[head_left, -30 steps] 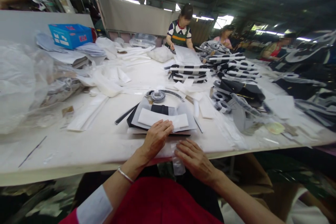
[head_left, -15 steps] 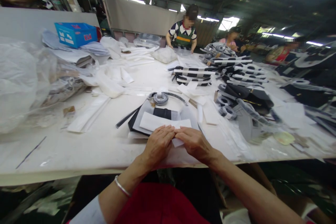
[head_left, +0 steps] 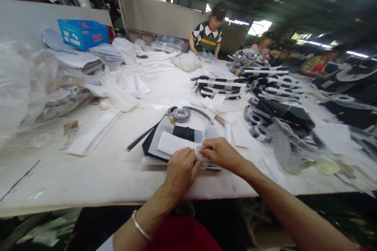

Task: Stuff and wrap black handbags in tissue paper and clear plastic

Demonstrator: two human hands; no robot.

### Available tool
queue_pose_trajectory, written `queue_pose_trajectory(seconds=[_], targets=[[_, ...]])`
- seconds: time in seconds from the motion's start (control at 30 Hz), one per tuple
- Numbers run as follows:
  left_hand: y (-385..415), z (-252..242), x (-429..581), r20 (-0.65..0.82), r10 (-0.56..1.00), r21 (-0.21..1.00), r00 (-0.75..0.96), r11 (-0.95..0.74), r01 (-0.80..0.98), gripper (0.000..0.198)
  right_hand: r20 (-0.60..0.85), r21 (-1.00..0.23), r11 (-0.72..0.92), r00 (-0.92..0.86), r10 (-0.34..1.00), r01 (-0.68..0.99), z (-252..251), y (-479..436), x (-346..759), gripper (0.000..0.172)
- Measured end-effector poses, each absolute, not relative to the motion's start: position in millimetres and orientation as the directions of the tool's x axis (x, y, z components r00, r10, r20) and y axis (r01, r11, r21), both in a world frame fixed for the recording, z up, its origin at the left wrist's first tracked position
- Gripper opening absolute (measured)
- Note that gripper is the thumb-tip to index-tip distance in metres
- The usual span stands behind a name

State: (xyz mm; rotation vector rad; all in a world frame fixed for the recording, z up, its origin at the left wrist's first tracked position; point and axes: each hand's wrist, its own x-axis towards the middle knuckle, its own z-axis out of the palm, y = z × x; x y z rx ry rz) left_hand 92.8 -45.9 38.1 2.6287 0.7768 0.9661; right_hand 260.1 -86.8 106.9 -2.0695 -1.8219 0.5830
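Note:
A black bag (head_left: 183, 132) lies on the table in front of me, partly covered with pale wrapping sheets. Across its near side runs a folded white foam sheet (head_left: 173, 144). My left hand (head_left: 182, 170) is closed with its fingertips on the right part of that sheet. Close beside it, my right hand (head_left: 220, 152) pinches the sheet's right end, with thumb and fingers together. The hands hide part of the bag and sheet. Behind the bag sits a wrapped coil of strap (head_left: 182, 114), and a dark handle (head_left: 144, 136) sticks out to the left.
Wrapped black-and-white bundles (head_left: 220, 86) are stacked at the back right, near a black bag (head_left: 284, 113). At left are a clear plastic bag (head_left: 17, 90), white strips (head_left: 96, 131) and a blue box (head_left: 84, 34). A co-worker (head_left: 207, 37) stands across the table.
My right hand has lifted and shifted slightly right along the white sheet, its fingers now curled in a pinch. The left hand has curled and turned more upright. The view has shifted slightly.

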Motion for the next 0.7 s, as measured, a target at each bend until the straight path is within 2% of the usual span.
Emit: queue_pose_trajectory(seconds=[0.2, 0.3, 0.57, 0.7], targets=[[-46, 36, 102, 0.588, 0.553, 0.281, 0.590, -0.824, 0.492, 0.019, 0.126, -0.482, 0.028, 0.037, 0.991, 0.876, 86, -83, 266, 0.019], [-45, 35, 105, 0.610, 0.553, 0.249, 0.568, -0.814, 0.525, 0.020, 0.171, -0.503, 0.050, 0.042, 0.984, 0.863, 77, -82, 269, 0.019], [-44, 24, 99, 0.652, 0.412, 0.165, 0.637, -0.897, 0.411, 0.012, 0.094, -0.607, -0.075, 0.165, 0.982, 0.791, 68, -77, 274, 0.018], [-44, 22, 96, 0.668, 0.371, 0.165, 0.645, -0.919, 0.358, 0.012, 0.031, -0.641, -0.124, 0.187, 0.982, 0.757, 66, -73, 276, 0.014]])
